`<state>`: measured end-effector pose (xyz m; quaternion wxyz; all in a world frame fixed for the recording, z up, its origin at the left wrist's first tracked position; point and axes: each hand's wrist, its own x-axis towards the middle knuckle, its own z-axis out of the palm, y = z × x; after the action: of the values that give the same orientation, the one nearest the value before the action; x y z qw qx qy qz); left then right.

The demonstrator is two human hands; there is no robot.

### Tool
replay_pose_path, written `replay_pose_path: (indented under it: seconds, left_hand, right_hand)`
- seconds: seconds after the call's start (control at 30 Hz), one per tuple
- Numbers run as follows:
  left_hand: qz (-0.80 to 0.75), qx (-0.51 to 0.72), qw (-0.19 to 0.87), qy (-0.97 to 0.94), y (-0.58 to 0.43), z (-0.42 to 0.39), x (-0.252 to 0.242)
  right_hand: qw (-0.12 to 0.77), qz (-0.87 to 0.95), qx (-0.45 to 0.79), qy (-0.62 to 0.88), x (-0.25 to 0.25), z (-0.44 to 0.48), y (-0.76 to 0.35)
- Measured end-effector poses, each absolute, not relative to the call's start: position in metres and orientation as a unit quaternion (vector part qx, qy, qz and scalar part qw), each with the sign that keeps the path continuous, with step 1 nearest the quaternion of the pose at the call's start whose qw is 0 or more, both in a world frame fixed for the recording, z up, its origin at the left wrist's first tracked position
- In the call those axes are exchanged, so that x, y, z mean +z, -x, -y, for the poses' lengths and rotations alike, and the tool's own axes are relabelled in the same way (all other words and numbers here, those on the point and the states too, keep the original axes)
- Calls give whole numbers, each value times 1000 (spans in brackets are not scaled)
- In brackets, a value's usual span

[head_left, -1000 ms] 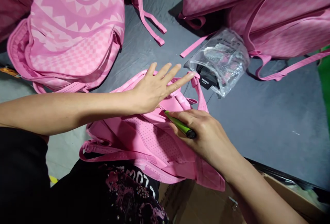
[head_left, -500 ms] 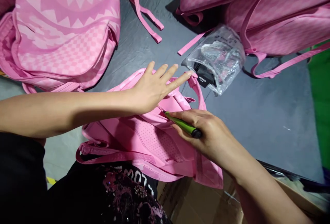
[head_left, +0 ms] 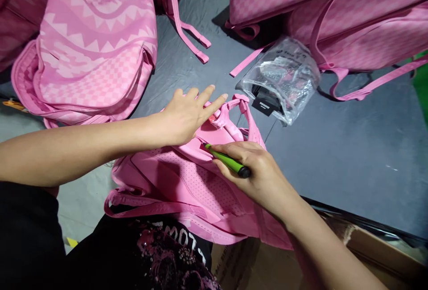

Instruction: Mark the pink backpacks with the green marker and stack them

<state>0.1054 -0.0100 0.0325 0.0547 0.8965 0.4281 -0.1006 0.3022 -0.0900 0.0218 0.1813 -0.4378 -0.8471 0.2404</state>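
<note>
- One right hand [head_left: 259,165]: fingers grasping one slim green-and-black tool [head_left: 230,162]
- One left hand [head_left: 182,123]: four fingers spread over one pink fabric backpack [head_left: 197,181]
- Beyond the fingers: one clear plastic bag [head_left: 296,78]

The bench [head_left: 341,161] is slate grey. Across its near edge, the nearest backpack [head_left: 160,172] is bubblegum pink, its mesh panel [head_left: 214,187] dotted darker. The pen-like tool [head_left: 229,163] over it is lime green with black ends. At the left edge, the toothed backpack [head_left: 96,40] mixes pale and deeper pink in checks, waves and zigzags. Toward the far right corner, the shaded backpack [head_left: 374,22] seems tonally checked pink, though shadow dulls it; the clear bag [head_left: 290,71] beside it bears dark lettering.
</note>
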Motion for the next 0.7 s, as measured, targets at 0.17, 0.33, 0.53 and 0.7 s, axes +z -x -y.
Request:
replay_pose_path:
  seconds: [0.17,0.33,0.53,0.7]
  left_hand:
    - [-399,-131,61,-906,-101,3,38]
    - [-385,-128,71,-911,-94,-1,38]
    - [-386,-154,87,-906,-95,0,42]
    - [-424,-174,43,-888,-103,7,39]
  right_hand:
    - [181,851,205,448,20,94,-300]
    - [193,844,203,457,18,97,-300]
    - [194,846,193,458,14,95,-298]
    - [194,849,174,460,11,94,-298]
